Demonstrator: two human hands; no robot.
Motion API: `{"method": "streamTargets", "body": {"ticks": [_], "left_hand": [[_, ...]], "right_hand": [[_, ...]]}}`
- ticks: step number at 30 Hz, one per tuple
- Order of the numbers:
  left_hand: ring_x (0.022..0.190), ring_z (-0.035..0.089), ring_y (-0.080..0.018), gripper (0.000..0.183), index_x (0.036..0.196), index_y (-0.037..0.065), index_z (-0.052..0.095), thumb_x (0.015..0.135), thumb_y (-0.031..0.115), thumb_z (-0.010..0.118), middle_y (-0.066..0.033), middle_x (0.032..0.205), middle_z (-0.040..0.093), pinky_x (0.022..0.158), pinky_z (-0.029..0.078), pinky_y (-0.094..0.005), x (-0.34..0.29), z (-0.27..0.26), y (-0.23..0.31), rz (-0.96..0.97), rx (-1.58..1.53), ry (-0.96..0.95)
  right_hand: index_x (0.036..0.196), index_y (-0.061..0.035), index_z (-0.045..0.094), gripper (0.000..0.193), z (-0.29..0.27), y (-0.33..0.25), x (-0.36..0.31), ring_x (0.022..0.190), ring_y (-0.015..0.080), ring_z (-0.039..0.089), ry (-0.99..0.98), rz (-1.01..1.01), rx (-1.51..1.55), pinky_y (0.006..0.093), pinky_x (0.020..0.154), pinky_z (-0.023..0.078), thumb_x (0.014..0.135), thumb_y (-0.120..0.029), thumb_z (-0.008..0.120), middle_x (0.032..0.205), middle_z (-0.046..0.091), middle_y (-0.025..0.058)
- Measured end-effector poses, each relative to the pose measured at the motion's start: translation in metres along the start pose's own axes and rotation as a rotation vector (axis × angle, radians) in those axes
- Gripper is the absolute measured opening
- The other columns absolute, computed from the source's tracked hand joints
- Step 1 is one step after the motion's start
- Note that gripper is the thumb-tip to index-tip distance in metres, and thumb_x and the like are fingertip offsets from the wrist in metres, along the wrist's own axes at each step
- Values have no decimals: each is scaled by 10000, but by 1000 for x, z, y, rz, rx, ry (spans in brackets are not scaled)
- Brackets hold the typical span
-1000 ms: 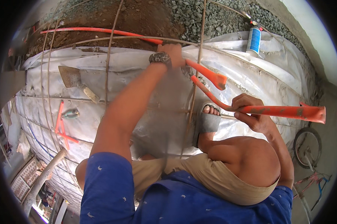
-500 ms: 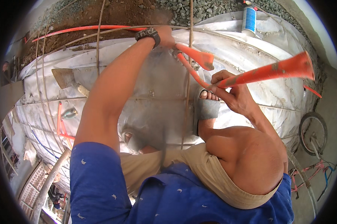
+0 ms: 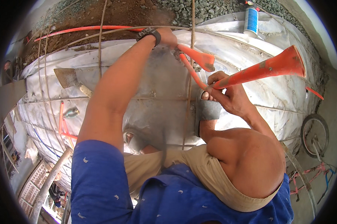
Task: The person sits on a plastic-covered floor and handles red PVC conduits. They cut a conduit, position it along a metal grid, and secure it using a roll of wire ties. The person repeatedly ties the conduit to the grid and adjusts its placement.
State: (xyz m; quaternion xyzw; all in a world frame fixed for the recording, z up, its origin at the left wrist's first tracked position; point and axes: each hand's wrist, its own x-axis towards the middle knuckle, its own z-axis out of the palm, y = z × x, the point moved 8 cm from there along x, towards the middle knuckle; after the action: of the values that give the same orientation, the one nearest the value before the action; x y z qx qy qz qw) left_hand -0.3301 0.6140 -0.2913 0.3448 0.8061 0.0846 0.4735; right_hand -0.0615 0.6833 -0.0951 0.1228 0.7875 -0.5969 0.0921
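gripping the bent orange pipe [image 3: 270,69], the right hand [image 3: 230,98] is closed around its lower part, just beside the bend, thumb and fingers wrapped on the tube; the flared end of this pipe points up and to the right, and its thinner end runs up and to the left, close to the left hand [image 3: 168,38]; that hand, with a dark watch [image 3: 149,35] at its wrist, lies well apart from the right one, beside a second orange pipe [image 3: 197,58] whose flared end points down and to the right; its fingers are hidden, so i cannot tell how tightly they close; a long orange pipe [image 3: 88,28] stretches over the brown soil [image 3: 133,15] toward the watch; below the hands, a white plastic sheet [image 3: 277,91] lies under thin brown rods [image 3: 101,37]; a sandalled foot [image 3: 208,109] stands on it near the right hand; a trowel [image 3: 65,77] lies to the left, near short orange pieces [image 3: 61,118]; a blue and white can [image 3: 251,22] stands at the upper right, near grey gravel [image 3: 200,13]
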Motion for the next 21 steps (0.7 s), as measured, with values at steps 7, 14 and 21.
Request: {"method": "streamTargets", "body": {"ticks": [7, 14, 21], "left_hand": [[1030, 748, -355, 610, 1041, -98, 781, 593, 307, 861, -278, 1129, 781, 890, 568, -425, -7, -12, 12, 50, 69, -81], [1003, 756, -338, 556, 1011, -48, 812, 581, 302, 864, -240, 1097, 795, 875, 574, -424, -6, -11, 13, 66, 86, -88], [1004, 763, -300, 578, 1056, -20, 802, 591, 309, 901, -191, 1095, 807, 894, 578, -405, 4, -8, 3, 43, 37, -30]], "right_hand": [[1036, -18, 624, 136, 5, 8, 9, 732, 247, 708, 32, 103, -48, 389, 658, 543, 1053, -138, 685, 833, 645, 102], [1119, -39, 628, 94, 17, -5, 23, 732, 142, 625, 225, -367, -294, 350, 584, 510, 1068, -101, 678, 983, 642, 48], [1208, -83, 621, 146, 30, 30, 39, 675, 162, 606, 143, -37, -310, 352, 558, 476, 1076, -132, 664, 957, 635, 57]]}}
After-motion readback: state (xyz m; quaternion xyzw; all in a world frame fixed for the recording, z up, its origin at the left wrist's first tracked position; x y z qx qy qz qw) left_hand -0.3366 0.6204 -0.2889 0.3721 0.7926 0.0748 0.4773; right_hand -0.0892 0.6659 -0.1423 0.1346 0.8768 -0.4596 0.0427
